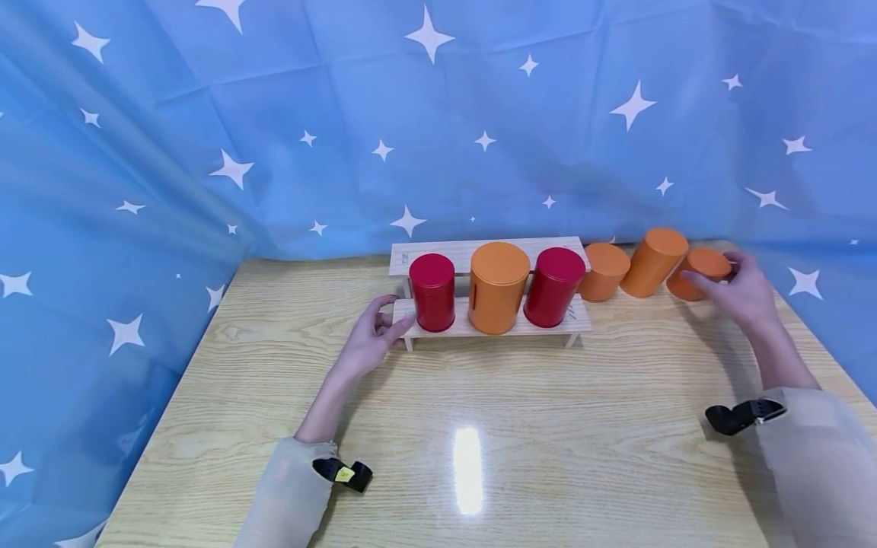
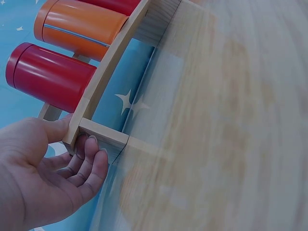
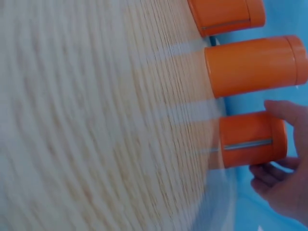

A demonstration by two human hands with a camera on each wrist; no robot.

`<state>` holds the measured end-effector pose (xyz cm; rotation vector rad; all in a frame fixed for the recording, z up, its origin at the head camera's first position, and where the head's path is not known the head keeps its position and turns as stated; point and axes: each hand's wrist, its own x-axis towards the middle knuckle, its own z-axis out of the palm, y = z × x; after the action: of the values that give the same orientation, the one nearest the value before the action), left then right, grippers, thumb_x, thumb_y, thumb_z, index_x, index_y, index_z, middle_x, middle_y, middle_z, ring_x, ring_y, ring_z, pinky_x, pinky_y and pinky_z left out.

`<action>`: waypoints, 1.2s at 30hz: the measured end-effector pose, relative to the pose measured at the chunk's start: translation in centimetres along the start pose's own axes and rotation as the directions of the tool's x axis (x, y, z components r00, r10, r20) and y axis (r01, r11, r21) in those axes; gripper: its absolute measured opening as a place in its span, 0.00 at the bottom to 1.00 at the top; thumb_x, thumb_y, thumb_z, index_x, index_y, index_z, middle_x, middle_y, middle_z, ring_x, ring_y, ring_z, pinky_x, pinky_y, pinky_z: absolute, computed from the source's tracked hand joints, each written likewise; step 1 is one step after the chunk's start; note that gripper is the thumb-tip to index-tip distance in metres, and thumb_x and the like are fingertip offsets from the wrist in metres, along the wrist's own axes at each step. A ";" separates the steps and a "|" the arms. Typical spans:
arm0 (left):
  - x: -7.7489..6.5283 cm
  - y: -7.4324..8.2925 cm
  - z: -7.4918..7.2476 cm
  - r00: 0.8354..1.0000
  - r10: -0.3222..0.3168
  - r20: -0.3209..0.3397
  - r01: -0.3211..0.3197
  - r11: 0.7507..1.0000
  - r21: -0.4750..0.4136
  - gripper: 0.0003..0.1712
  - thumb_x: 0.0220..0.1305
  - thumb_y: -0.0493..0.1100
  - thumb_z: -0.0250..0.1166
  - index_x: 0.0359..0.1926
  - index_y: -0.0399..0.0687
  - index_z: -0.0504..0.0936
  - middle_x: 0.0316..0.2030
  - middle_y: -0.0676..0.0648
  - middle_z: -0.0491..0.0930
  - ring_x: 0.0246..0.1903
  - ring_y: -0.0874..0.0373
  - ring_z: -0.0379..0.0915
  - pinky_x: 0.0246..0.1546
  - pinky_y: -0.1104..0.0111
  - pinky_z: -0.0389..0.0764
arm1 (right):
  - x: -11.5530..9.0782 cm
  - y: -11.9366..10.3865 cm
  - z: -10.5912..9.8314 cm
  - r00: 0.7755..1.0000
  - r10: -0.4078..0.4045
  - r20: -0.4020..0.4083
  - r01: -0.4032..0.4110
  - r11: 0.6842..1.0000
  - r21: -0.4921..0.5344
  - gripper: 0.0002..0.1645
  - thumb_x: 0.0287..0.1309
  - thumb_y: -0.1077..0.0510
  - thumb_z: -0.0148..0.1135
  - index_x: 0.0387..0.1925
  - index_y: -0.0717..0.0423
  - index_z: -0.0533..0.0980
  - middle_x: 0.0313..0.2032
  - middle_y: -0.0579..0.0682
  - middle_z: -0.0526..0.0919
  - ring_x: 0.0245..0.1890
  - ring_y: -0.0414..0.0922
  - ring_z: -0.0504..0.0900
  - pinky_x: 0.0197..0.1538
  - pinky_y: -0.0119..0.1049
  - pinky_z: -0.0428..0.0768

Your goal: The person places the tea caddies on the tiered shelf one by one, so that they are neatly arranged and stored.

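Observation:
My left hand (image 1: 370, 336) holds the left end of a two-tier wooden rack (image 1: 454, 324), the thumb on its top board and the fingers curled below, as the left wrist view shows. On the lower tier stand a red canister (image 1: 434, 295), a larger orange canister (image 1: 497, 293) and another red canister (image 1: 552, 289). Far to the right, my right hand (image 1: 747, 293) grips a short orange canister (image 3: 250, 140) at the table, thumb on one side and fingers on the other. Beside it stand a tall orange canister (image 1: 651, 265) and another short orange canister (image 1: 600, 275).
The rack's upper tier (image 1: 438, 253) rises behind the lower one. A blue star-patterned cloth (image 1: 342, 99) hangs behind the wooden table (image 1: 548, 426) and along its sides. Dark straps (image 1: 743, 416) sit around both sleeves.

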<state>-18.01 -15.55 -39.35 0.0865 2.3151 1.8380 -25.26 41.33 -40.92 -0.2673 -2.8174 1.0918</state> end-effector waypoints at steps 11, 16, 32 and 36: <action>1.7 -2.9 0.0 1.000 -0.002 -0.017 0.002 1.000 -0.007 0.37 0.71 0.39 0.65 0.75 0.38 0.59 0.38 0.42 0.71 0.38 0.45 0.76 0.50 0.52 0.83 | 0.2 0.5 0.1 1.000 -0.010 -0.014 0.010 1.000 0.005 0.48 0.66 0.37 0.61 0.69 0.69 0.59 0.55 0.65 0.68 0.42 0.52 0.67 0.31 0.27 0.69; 1.7 -3.3 0.0 1.000 0.009 -0.028 -0.009 1.000 -0.005 0.37 0.71 0.42 0.66 0.74 0.42 0.61 0.38 0.42 0.71 0.35 0.50 0.75 0.47 0.57 0.84 | 0.0 0.7 0.1 0.999 0.002 -0.037 -0.002 1.000 0.010 0.47 0.64 0.37 0.63 0.68 0.67 0.61 0.51 0.60 0.69 0.38 0.44 0.67 0.28 0.27 0.70; 0.2 -0.4 0.1 1.000 -0.005 -0.005 0.005 1.000 -0.006 0.35 0.71 0.36 0.63 0.73 0.33 0.59 0.36 0.42 0.72 0.37 0.43 0.76 0.50 0.51 0.83 | -1.6 -0.7 -0.9 0.983 -0.003 -0.184 0.026 0.992 0.125 0.49 0.60 0.41 0.70 0.74 0.59 0.62 0.47 0.28 0.66 0.47 0.34 0.66 0.48 0.26 0.64; 0.0 0.0 0.1 1.000 0.002 -0.007 -0.002 1.000 -0.021 0.36 0.72 0.36 0.63 0.73 0.32 0.58 0.35 0.42 0.73 0.36 0.45 0.75 0.49 0.52 0.83 | -2.1 -1.7 -1.5 0.966 -0.011 -0.259 0.061 0.981 0.185 0.45 0.59 0.46 0.72 0.72 0.56 0.66 0.44 0.24 0.67 0.45 0.27 0.67 0.46 0.19 0.65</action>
<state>-17.98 -15.41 -39.38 0.0804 2.3005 1.8662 -23.17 40.61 -38.74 -0.3132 -2.4622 1.2136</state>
